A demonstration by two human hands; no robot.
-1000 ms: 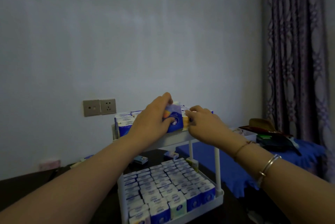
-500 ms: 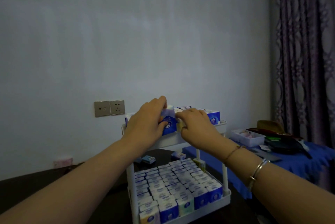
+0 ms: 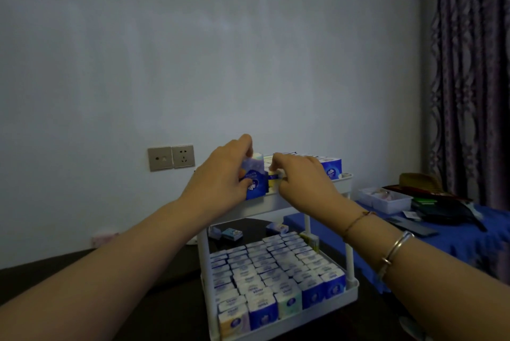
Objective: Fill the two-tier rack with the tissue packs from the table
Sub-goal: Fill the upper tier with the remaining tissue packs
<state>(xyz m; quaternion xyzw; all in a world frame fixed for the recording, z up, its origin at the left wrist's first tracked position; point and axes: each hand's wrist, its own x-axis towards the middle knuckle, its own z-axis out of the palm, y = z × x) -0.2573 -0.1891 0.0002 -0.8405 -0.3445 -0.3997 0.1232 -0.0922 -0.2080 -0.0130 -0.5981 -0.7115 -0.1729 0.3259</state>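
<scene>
A white two-tier rack (image 3: 265, 207) stands on the dark table. Its lower tier is packed with rows of upright blue-and-white tissue packs (image 3: 273, 271). At the front edge of the upper tier my left hand (image 3: 220, 178) grips a blue tissue pack (image 3: 255, 180) upright. Right beside it, my right hand (image 3: 300, 178) pinches a yellowish pack (image 3: 273, 176) with its fingertips. More blue packs (image 3: 331, 168) stand on the upper tier behind my right hand. Three loose packs (image 3: 231, 233) lie on the table behind the rack.
A blue-covered surface (image 3: 455, 236) at the right carries a white tray (image 3: 386, 198), a hat and dark items. Wall sockets (image 3: 171, 157) sit on the wall behind the rack. A patterned curtain (image 3: 469, 78) hangs at the far right.
Both hands have slid left along the upper tier's front edge with their packs. The view has shifted, so the rack sits further right and lower in the frame.
</scene>
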